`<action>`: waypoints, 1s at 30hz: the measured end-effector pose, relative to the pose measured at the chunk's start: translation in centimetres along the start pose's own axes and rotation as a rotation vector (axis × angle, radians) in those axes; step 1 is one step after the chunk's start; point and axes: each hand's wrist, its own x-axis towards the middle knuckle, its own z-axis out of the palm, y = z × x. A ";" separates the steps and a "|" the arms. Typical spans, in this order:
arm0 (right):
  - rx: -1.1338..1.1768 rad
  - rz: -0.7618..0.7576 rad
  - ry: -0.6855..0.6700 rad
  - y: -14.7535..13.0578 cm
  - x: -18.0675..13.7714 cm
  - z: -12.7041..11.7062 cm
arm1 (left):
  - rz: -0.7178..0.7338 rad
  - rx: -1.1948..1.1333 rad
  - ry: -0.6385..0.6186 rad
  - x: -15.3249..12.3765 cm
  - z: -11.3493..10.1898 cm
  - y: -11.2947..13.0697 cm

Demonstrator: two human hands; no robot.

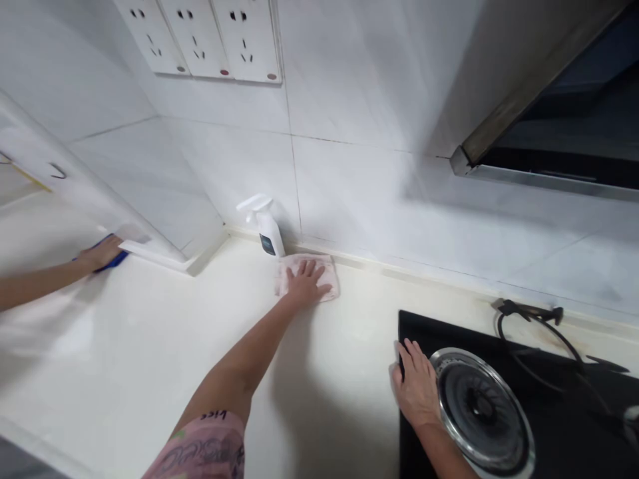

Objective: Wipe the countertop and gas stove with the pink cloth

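Note:
My left hand (305, 283) lies flat with spread fingers on a pinkish cloth (329, 274), pressing it onto the cream countertop (150, 359) close to the tiled wall. A white spray bottle (266, 228) stands just behind and left of the cloth. Over at the near left corner of the black gas hob (564, 426), my right hand (417, 389) rests palm down, fingers stretched out. It sits beside the round metal burner ring (479, 406) and holds nothing.
At the far left another person's hand (102, 253) presses a blue cloth (117, 259) on the counter under a white open cabinet door (74, 179). A black hose (529, 311) runs behind the hob. Wall sockets (200, 36) and a range hood (549, 133) are above.

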 end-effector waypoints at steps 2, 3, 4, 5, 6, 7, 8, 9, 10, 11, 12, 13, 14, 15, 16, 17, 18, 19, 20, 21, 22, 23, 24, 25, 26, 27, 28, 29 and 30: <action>0.012 0.008 0.002 0.0 0.0 0.1 | -0.060 0.025 0.007 -0.9 -0.7 -1.6; 0.019 0.010 0.003 0.0 0.0 0.1 | -0.087 0.037 0.010 -1.4 -1.0 -1.9; 0.026 0.012 0.005 -0.1 0.0 0.1 | -0.116 0.046 0.010 -1.9 -1.1 -2.0; 0.032 0.016 0.008 -0.1 0.1 0.2 | -0.144 0.052 0.012 -2.4 -1.0 -1.7; 0.036 0.020 0.010 -0.1 0.1 0.2 | -0.165 0.057 0.013 -3.0 -0.9 -1.2; 0.038 0.025 0.013 -0.1 0.0 0.2 | -0.169 0.060 0.015 -3.7 -0.5 -0.4; 0.038 0.029 0.017 -0.1 0.0 0.2 | -0.148 0.061 0.018 -4.5 0.0 0.6; 0.037 0.030 0.020 -0.1 0.0 0.2 | -0.104 0.060 0.023 -5.4 0.8 1.8; 0.037 0.027 0.021 -0.1 0.0 0.3 | -0.042 0.058 0.024 -6.6 1.6 3.1; 0.038 0.022 0.021 -0.1 0.0 0.3 | 0.035 0.050 0.027 -8.1 2.6 4.4; 0.040 0.020 0.022 0.0 0.0 0.4 | 0.108 0.040 0.025 -9.9 3.8 5.8; 0.042 0.018 0.021 0.1 -0.1 0.4 | 0.167 0.033 0.011 -12.0 4.9 7.0; 0.044 0.016 0.016 0.1 -0.1 0.4 | 0.243 0.021 0.005 -14.3 6.1 8.0; 0.045 0.015 0.011 0.2 -0.1 0.4 | 0.381 -0.013 0.025 -16.8 7.3 8.7; 0.046 0.013 0.003 0.3 -0.2 0.3 | 0.510 -0.047 0.037 -19.3 8.3 9.2; 0.048 0.008 -0.008 0.3 -0.2 0.3 | 0.611 -0.072 0.037 -21.8 9.1 9.4; 0.054 0.001 -0.021 0.4 -0.2 0.2 | 0.671 -0.094 0.041 -24.0 9.8 9.3; 0.063 -0.002 -0.030 0.4 -0.3 0.2 | 0.716 -0.109 0.027 -25.8 10.3 9.1; 0.075 0.001 -0.033 0.4 -0.3 0.1 | 0.741 -0.121 0.008 -27.1 10.5 8.7; 0.090 0.007 -0.031 0.4 -0.3 0.1 | 0.749 -0.130 -0.011 -27.9 10.6 8.3; 0.107 0.013 -0.025 0.4 -0.3 0.2 | 0.745 -0.137 -0.029 -28.0 10.6 8.0; 0.124 0.024 -0.013 0.4 -0.3 0.2 | 0.726 -0.141 -0.035 -27.5 10.5 7.8; 0.141 0.033 -0.001 0.4 -0.3 0.3 | 0.696 -0.142 -0.032 -26.4 10.2 7.8; 0.156 0.039 0.009 0.5 -0.2 0.4 | 0.652 -0.140 -0.019 -24.8 10.0 8.0; 0.168 0.040 0.017 0.5 -0.2 0.5 | 0.601 -0.136 0.003 -22.8 9.7 8.5; 0.174 0.041 0.021 0.5 -0.2 0.5 | 0.548 -0.126 0.018 -20.5 9.4 9.3; 0.175 0.040 0.023 0.5 -0.2 0.6 | 0.492 -0.118 0.036 -18.0 9.0 10.2; 0.174 0.039 0.022 0.5 -0.2 0.7 | 0.451 -0.111 0.043 -15.4 8.6 11.4; 0.172 0.040 0.021 0.5 -0.2 0.7 | 0.429 -0.102 0.035 -12.9 8.1 12.6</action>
